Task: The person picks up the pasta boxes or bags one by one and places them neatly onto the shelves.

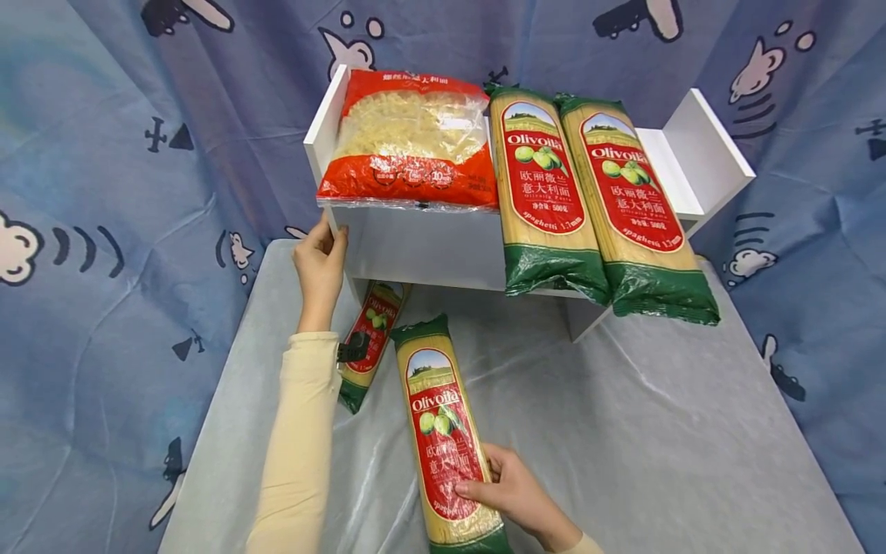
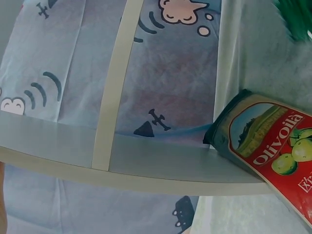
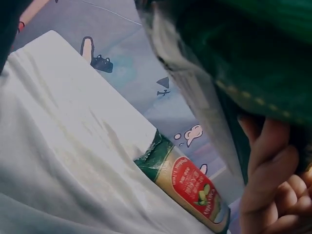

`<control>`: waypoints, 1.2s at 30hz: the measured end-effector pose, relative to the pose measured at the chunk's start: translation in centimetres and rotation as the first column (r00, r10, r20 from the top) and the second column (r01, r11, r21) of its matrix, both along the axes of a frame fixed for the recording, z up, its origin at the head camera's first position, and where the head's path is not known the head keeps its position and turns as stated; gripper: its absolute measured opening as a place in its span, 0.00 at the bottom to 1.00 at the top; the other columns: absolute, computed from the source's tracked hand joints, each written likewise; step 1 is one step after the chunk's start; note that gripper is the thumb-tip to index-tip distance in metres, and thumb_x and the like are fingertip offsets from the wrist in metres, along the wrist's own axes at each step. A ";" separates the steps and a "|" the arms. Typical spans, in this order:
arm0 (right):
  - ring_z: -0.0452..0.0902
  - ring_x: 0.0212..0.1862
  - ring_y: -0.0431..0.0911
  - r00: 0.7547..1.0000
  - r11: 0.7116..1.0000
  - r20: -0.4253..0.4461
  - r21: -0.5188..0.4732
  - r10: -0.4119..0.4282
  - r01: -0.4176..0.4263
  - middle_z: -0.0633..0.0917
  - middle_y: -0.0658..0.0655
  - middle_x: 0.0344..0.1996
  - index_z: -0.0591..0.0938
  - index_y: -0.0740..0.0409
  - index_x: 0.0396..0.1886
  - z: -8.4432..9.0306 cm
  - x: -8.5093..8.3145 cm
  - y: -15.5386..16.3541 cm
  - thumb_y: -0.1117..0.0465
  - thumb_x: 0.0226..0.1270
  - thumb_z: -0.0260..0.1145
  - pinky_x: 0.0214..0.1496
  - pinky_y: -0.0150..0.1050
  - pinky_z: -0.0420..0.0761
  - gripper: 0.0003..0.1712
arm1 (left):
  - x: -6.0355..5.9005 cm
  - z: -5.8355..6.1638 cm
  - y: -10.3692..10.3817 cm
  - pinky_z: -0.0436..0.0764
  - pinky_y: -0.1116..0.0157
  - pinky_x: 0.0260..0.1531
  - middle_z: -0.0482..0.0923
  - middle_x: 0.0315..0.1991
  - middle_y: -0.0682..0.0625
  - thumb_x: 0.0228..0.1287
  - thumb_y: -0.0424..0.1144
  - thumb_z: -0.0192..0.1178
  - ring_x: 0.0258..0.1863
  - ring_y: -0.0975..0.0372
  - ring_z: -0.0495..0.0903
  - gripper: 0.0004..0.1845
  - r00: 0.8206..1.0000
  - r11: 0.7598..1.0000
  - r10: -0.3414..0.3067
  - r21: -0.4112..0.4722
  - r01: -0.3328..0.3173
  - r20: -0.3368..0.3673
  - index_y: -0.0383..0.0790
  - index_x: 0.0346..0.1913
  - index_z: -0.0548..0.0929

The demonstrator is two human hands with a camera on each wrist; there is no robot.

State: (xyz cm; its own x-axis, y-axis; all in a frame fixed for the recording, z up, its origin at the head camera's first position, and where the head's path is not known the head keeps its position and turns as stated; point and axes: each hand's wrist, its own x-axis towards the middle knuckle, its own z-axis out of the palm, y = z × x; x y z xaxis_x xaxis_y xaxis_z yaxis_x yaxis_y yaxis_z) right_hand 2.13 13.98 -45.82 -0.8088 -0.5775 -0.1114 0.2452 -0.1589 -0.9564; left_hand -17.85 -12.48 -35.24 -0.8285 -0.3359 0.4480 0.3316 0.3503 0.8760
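A person's right hand [image 1: 515, 492] is gripping the lower end of an Olivoila spaghetti packet [image 1: 446, 435] lying lengthwise on the grey-covered table [image 1: 657, 431], thumb across the red label and fingers curled under its edge. The left hand [image 1: 320, 265] is resting with straight fingers against the front left corner of a white shelf unit [image 1: 422, 246]. A second spaghetti packet [image 1: 367, 342] is lying partly beneath the shelf. On top are sitting a red bag of pasta [image 1: 410, 142] and two more spaghetti packets [image 1: 598, 204] overhanging the front edge.
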 end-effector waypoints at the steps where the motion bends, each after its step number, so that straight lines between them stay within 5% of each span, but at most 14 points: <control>1: 0.84 0.36 0.47 1.000 1.000 -0.011 -0.009 0.004 -0.004 0.85 0.64 0.38 0.68 0.87 0.51 0.1 0.1 0.1 0.74 0.62 0.61 0.36 0.47 0.81 0.22 | 0.0 0.0 0.0 0.67 0.79 0.25 0.80 0.37 0.30 0.64 0.25 0.56 0.22 0.78 0.70 0.17 1.000 1.000 0.003 0.001 -0.003 0.000 0.28 0.56 0.77; 4: 0.84 0.37 0.47 0.999 0.999 -0.034 -0.046 0.003 -0.005 0.85 0.62 0.39 0.66 0.88 0.52 0.7 0.3 0.5 0.75 0.62 0.60 0.35 0.48 0.81 0.23 | 0.0 0.1 0.0 0.69 0.79 0.27 0.80 0.41 0.31 0.64 0.24 0.56 0.26 0.71 0.78 0.17 1.000 1.000 0.004 0.003 -0.004 0.007 0.28 0.56 0.77; 9: 0.84 0.37 0.47 0.997 0.997 -0.065 -0.062 -0.038 0.034 0.86 0.56 0.38 0.65 0.89 0.51 1.9 -0.3 0.5 0.75 0.63 0.60 0.36 0.44 0.81 0.23 | -1.5 -1.9 -0.7 0.72 0.80 0.33 0.79 0.46 0.33 0.64 0.25 0.56 0.40 0.51 0.82 0.17 1.000 1.000 -0.008 0.016 0.008 -0.002 0.29 0.56 0.77; 16: 0.84 0.36 0.46 0.984 0.990 -0.119 0.024 -0.133 0.137 0.86 0.52 0.37 0.68 0.87 0.50 2.6 -1.8 0.8 0.75 0.62 0.60 0.35 0.42 0.82 0.21 | -2.2 -3.2 -1.1 0.67 0.78 0.23 0.82 0.34 0.32 0.63 0.26 0.58 0.21 0.77 0.70 0.16 0.999 1.000 0.016 0.020 -0.015 -0.030 0.33 0.54 0.81; 30: 0.84 0.33 0.46 0.970 0.970 -0.051 0.046 -0.238 0.240 0.86 0.53 0.33 0.67 0.86 0.51 2.8 -5.8 -0.2 0.71 0.63 0.60 0.34 0.41 0.82 0.23 | -2.2 -3.2 -1.1 0.71 0.78 0.27 0.82 0.36 0.33 0.62 0.25 0.58 0.25 0.78 0.74 0.17 0.999 0.999 -0.007 0.037 0.009 -0.052 0.32 0.55 0.80; 36: 0.82 0.34 0.43 0.953 0.948 0.015 0.111 -0.303 0.300 0.85 0.53 0.33 0.70 0.81 0.51 3.4 -7.8 -1.4 0.70 0.63 0.61 0.37 0.38 0.80 0.21 | -2.2 -3.3 -1.1 0.67 0.78 0.23 0.81 0.30 0.31 0.63 0.26 0.58 0.20 0.75 0.70 0.16 0.999 0.999 0.001 0.032 0.001 -0.044 0.32 0.54 0.81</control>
